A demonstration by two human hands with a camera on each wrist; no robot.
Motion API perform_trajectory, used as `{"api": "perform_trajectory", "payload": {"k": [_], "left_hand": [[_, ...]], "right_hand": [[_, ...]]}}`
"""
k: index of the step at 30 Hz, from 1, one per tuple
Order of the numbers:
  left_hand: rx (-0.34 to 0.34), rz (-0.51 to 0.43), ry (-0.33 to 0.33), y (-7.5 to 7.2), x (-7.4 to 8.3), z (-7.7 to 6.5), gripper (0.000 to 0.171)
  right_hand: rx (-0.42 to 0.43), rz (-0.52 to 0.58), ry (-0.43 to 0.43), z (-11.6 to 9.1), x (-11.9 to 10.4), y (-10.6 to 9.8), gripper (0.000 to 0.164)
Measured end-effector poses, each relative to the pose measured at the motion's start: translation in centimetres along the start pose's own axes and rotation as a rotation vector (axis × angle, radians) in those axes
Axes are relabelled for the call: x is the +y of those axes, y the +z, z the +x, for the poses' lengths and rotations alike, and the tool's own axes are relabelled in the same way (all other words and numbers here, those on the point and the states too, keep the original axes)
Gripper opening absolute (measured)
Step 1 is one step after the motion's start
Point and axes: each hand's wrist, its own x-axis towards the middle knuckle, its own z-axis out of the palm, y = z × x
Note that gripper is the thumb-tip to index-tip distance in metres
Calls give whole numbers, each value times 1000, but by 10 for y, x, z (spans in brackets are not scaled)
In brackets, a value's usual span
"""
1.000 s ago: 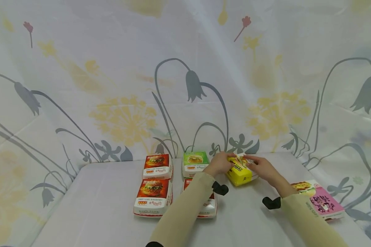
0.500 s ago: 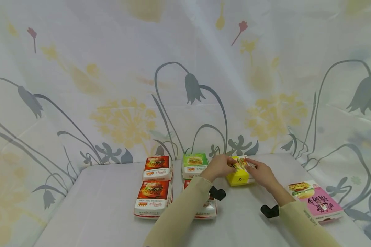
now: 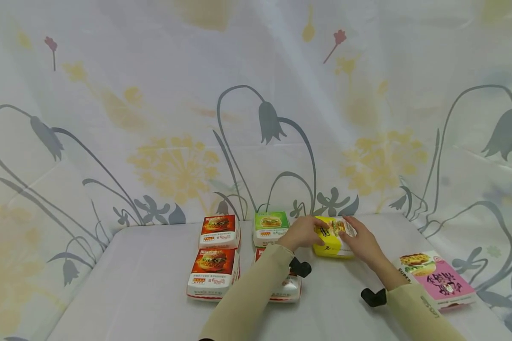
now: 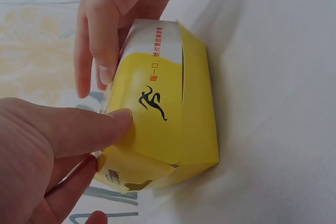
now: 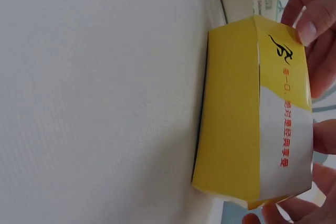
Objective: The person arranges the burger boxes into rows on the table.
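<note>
A yellow and white burger box (image 3: 334, 242) sits at the back of the table, its lid shut and its front squarely toward me. My left hand (image 3: 300, 232) grips its left end, with the thumb (image 4: 119, 123) on the lid's front edge and the fingers round the side. At the other end my right hand (image 3: 362, 240) holds the box between thumb and fingers; in the right wrist view some fingertips (image 5: 273, 212) show at the end wall. In the left wrist view the yellow box (image 4: 157, 103) has a black running figure and red lettering.
Left of it stands a green-topped burger box (image 3: 270, 227). Two red-topped boxes, one behind (image 3: 217, 231) and one in front (image 3: 212, 274), stand farther left. Another red-topped box (image 3: 288, 290) is partly behind my left sleeve. A pink box (image 3: 445, 282) lies at the table's right side.
The yellow burger box has turned from an angled position to face me squarely. Both hands have stayed on it and shifted slightly with it. The other boxes have not moved.
</note>
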Motion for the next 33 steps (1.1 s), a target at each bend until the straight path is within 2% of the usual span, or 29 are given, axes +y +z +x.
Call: {"api": "perform_trajectory", "payload": {"k": [6,11,18,24,29,33], "left_hand": [[-9,18,10,1,-1,0,41],[-15,-17,3,-1,-4,1,39],[17,-17,-27,-3,-6,1,41],[46,-55,-55,-3,-7,-1,43],[75,-73,-76,-3,-7,-2,47],[80,-57,-91,-3,-8,-1,49]], "right_hand": [[-29,12,-27,2,4,-2,52],[-69,14,-48,1,6,-7,55],[-106,-76,-133,-3,8,-13,59],[-141,-68,-117,-10,9,-16,68],[-206,-26,-87,-15,9,-17,81],[-184,-49,-135,-17,10,-18,75]]}}
